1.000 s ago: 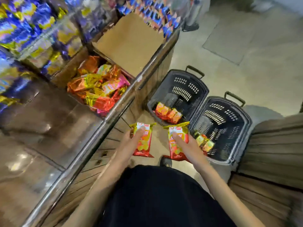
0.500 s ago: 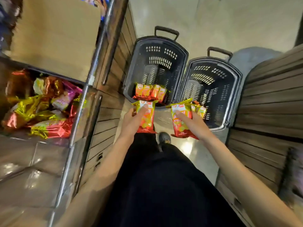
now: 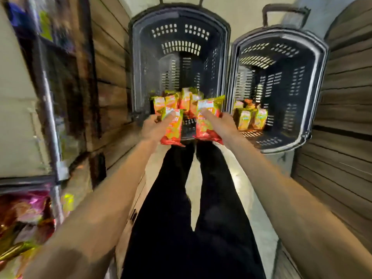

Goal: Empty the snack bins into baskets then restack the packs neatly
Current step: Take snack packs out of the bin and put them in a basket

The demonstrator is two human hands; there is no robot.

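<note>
Two red packs are in hand, one each. The left hand [image 3: 153, 127] grips the left pack [image 3: 173, 130], fingers curled round it, forefinger laid up its face. The right hand [image 3: 224, 125] holds the right pack [image 3: 207, 122] the same way. Both packs hang upright over the near rim of the left basket [image 3: 133, 67], just in front of the red row [image 3: 177, 100] standing at its near end. The right basket [image 3: 322, 77], close beside it, holds green packs [image 3: 249, 117], also upright. Risks, as I judge them: let go from here, a slick foil pack may land flat or knock the row over. The right pack sits near the neighbouring rims, so a loose release could send it among the green packs. The bin [image 3: 24, 218], lower left, holds more foil packs, too blurred to count.
</note>
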